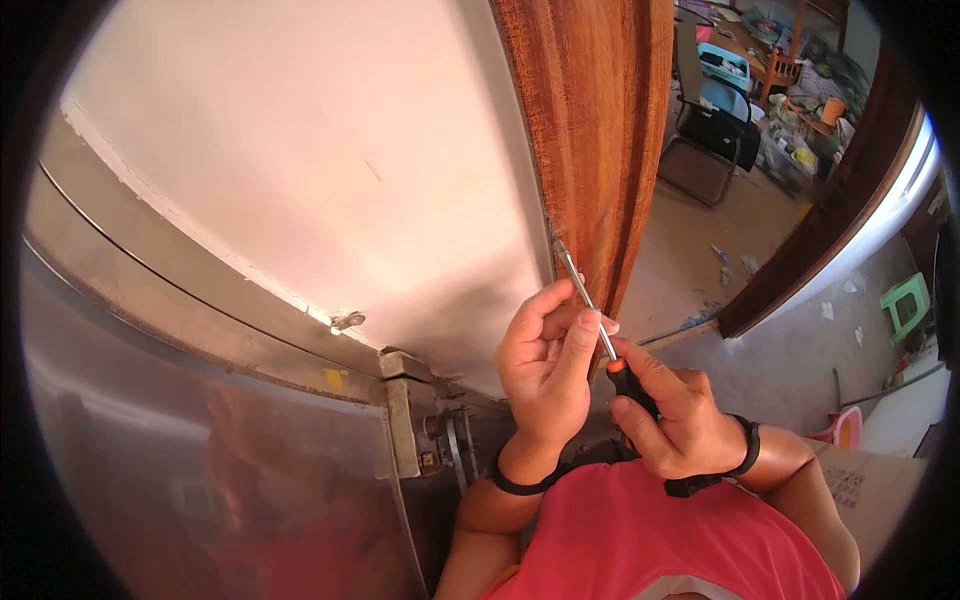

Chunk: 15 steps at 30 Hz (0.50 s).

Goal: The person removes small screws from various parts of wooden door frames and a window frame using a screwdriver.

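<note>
My right hand [679,424] grips the black handle of a screwdriver [606,337], which has an orange collar where the metal shaft begins. Around the middle of that shaft, my left hand [551,360] pinches it between thumb and fingers. The tip points up and away from me and meets the left edge of a reddish-brown wooden door frame [592,135], right by the seam with the white wall [315,150]. Whether the tip sits in a screw or in the gap cannot be made out.
A metal door panel [225,465] with a latch mechanism [442,442] stands at lower left. Through the doorway are a black chair [712,135] and a cluttered table [742,45]. To the right are a green plastic stool [905,307] and a cardboard box [870,487].
</note>
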Each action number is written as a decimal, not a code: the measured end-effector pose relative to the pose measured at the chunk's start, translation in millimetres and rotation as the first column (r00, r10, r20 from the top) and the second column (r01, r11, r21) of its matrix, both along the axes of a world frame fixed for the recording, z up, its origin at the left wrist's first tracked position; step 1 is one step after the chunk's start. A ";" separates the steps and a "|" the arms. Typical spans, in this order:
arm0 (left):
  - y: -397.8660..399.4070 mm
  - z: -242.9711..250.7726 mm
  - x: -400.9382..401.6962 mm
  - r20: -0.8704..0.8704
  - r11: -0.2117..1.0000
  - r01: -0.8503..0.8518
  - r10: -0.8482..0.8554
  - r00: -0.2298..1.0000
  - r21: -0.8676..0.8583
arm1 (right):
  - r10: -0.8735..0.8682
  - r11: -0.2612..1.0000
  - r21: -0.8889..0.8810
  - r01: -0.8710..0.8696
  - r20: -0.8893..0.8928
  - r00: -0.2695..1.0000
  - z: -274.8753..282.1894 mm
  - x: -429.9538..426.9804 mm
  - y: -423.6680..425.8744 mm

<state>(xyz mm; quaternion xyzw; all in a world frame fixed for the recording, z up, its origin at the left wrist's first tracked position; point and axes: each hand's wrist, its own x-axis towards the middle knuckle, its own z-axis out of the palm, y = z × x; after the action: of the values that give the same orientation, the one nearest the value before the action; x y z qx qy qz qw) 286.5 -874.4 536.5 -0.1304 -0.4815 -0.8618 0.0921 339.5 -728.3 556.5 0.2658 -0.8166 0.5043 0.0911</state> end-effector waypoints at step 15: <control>-5.4 -4.1 -2.9 -0.066 1.000 0.004 -0.004 0.998 0.003 | 0.005 0.998 -0.060 0.000 0.088 0.996 -5.8 1.8 -3.9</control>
<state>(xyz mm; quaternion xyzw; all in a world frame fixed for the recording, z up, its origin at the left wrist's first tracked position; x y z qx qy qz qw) 283.6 -879.8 532.3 -0.1595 -0.4767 -0.8579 0.1064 341.3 -732.3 550.7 0.2416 -0.8038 0.5400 0.0623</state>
